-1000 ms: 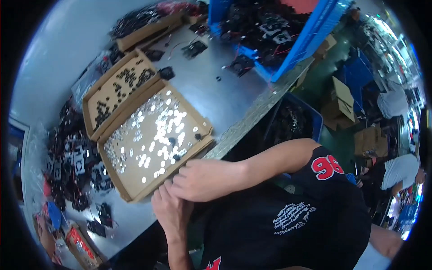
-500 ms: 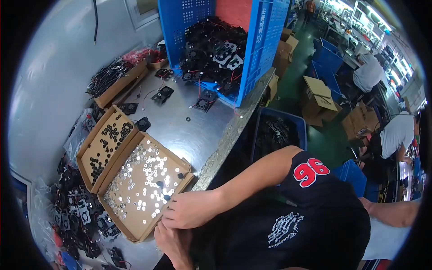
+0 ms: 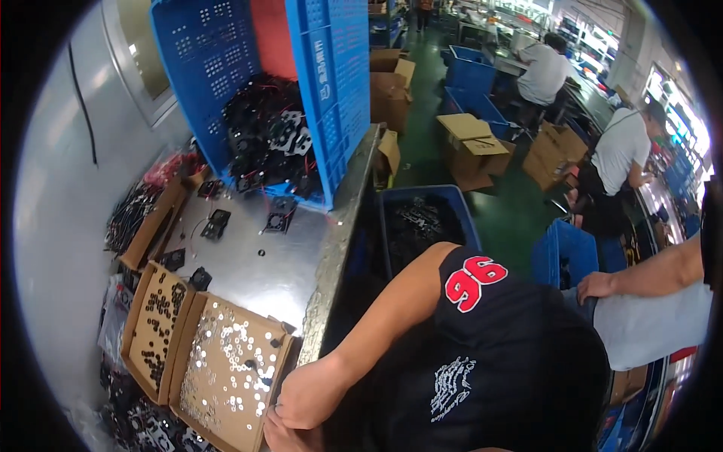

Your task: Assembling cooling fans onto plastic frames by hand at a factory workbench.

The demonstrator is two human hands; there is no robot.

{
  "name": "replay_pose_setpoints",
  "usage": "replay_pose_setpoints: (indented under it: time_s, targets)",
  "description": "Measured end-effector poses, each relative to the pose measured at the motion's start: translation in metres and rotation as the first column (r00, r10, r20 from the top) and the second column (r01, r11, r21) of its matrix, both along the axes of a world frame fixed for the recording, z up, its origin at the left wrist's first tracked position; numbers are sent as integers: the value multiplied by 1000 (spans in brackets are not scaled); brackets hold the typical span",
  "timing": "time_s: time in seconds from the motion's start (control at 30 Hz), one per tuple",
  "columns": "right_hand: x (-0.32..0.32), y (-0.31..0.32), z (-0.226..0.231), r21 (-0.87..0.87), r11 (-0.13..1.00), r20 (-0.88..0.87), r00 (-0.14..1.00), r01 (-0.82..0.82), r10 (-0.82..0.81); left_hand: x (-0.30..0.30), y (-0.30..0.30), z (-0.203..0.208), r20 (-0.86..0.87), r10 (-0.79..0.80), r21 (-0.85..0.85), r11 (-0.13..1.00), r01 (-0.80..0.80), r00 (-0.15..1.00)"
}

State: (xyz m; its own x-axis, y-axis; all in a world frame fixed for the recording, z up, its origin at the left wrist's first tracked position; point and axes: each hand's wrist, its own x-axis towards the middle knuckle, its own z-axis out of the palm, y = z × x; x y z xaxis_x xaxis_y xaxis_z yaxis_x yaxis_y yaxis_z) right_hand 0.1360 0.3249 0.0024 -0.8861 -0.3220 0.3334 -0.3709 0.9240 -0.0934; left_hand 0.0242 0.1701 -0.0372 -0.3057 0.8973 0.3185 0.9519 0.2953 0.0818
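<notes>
My right hand (image 3: 309, 395) is closed, held low beside the near right edge of a shallow cardboard box (image 3: 286, 360). Directly below and against it is my left hand (image 3: 288, 437), its fingers curled and partly cut off by the lower edge. Whatever lies between the two hands is hidden. Silver washers (image 3: 235, 343) are strewn over the box's bottom, with a few small black pieces (image 3: 265, 363) near the right wall. Small black round parts (image 3: 160, 303) lie in the attached cardboard lid (image 3: 144, 282) on its left.
A blue crate (image 3: 333, 120) of black fans (image 3: 260, 124) stands on the metal table (image 3: 290, 264). Loose fans (image 3: 279, 216) lie before it. A cardboard box of cables (image 3: 162, 226) lines the wall. A co-worker's hand (image 3: 597, 286) rests on jeans at right. A blue tub (image 3: 463, 207) stands below.
The view has swung to the right, so the crate and table sit farther left. My hands stay together beside the box, lower in the picture. More of the co-worker's forearm shows.
</notes>
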Motion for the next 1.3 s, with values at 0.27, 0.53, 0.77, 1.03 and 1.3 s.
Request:
replay_pose_setpoints:
  time_s: [0.27,0.53,0.77,1.03,1.3]
  targets:
    - [1,1,5,45,998,-292,956,52,-37,-10,4,-18,119,-21,-1,1000,21,993]
    - [-5,-14,0,-15,1000,-371,929,1,-6,-6,-13,-10,117,53,73,995,-62,992]
    - [1,-19,13,174,973,-40,988,151,-147,7,-4,7,153,151,113,979,-169,977]
    - [4,-17,11,192,970,-128,984,151,-128,11,-4,17,173,160,150,971,-186,972]
    - [8,-19,14,240,965,-228,972,107,-51,19,-8,21,188,187,149,965,-216,964]
